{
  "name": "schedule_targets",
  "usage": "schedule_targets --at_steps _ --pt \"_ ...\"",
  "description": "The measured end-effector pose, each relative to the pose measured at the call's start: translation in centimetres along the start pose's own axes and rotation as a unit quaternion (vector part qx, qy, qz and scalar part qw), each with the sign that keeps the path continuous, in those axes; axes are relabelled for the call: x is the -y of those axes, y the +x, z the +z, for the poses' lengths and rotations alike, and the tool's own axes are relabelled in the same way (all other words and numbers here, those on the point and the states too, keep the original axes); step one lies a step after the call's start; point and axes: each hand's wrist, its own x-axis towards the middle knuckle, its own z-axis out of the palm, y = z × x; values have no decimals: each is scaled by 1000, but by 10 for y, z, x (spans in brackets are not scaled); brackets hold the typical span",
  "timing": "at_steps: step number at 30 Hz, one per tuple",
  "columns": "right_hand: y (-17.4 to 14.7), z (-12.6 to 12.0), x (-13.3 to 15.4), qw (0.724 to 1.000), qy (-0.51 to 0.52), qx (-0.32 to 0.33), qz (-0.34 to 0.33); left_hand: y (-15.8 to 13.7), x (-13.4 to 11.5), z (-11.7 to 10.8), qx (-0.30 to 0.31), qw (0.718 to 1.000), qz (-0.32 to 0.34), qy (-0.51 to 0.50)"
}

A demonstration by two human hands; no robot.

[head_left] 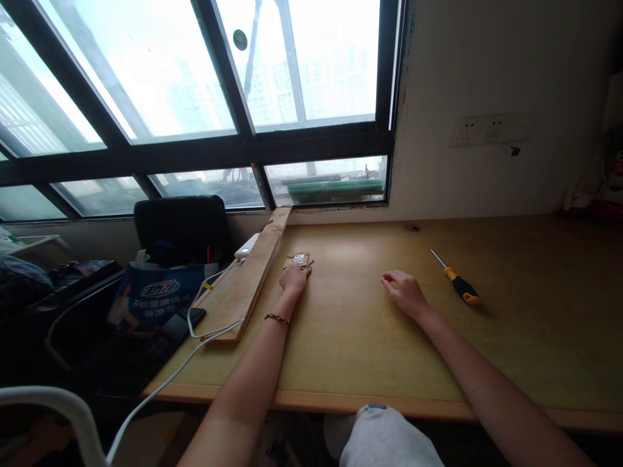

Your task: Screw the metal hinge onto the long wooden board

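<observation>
My left hand (pixel 294 279) rests at the left part of the table, its fingers closed beside a small wooden block (pixel 289 263). A silvery metal plate with holes, like a hinge (pixel 300 259), lies on that block. At my left fingertips a thin, screw-like piece (pixel 311 263) sticks out; its kind is too small to be sure of. My right hand (pixel 405 295) hovers over or rests on the middle of the table, thumb and fingers curled together; anything between them is hidden. To its right lies a screwdriver (pixel 457 283) with a black and yellow handle.
A long wooden board (pixel 250 279) lies along the table's left side, with a white power strip (pixel 246 246) and white cable (pixel 192 318) by it. Left of the table are a black chair (pixel 182 224) and a blue bag (pixel 153 295). Windows and a wall socket (pixel 491 130) stand behind.
</observation>
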Motion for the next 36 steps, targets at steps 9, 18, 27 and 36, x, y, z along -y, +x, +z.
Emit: schedule_targets --at_steps 9,18,27,36 --pt "0 -1 0 1000 16 -7 0 -2 1 -12 -15 996 -31 -87" --pt "2 7 12 929 331 6 166 -64 -61 -5 178 831 48 -525" --pt "-6 9 38 745 605 133 249 -142 -93 16 261 768 62 -581" --pt "-4 11 34 693 649 126 288 -135 -93 18 275 753 46 -596"
